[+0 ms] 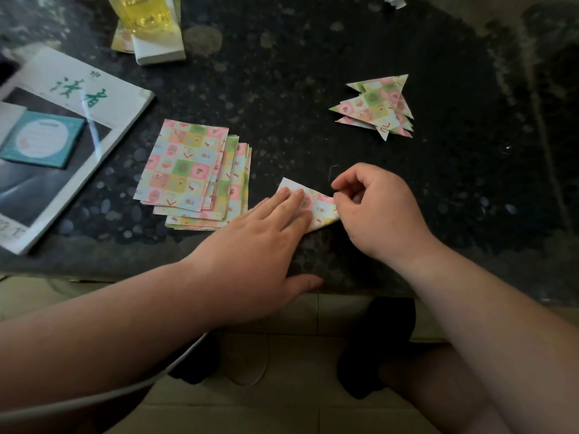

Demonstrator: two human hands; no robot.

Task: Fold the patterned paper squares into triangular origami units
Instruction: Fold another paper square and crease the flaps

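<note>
Head view: left hand (pixel 257 236) presses paper (pixel 319 205), right hand (pixel 372 208) pinches it.

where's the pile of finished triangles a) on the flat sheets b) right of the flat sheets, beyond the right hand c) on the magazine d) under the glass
b: the triangles lie beyond the right hand, well right of the flat sheets.

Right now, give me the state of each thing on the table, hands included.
Stack of squares: flat, unfolded, fanned out.
Pile of triangles: folded, overlapping.
Sheet in work: partly folded, held down.
Left hand: fingers straight, pressing the sheet.
Right hand: pinching the sheet's right edge.
Magazine: closed.
</note>
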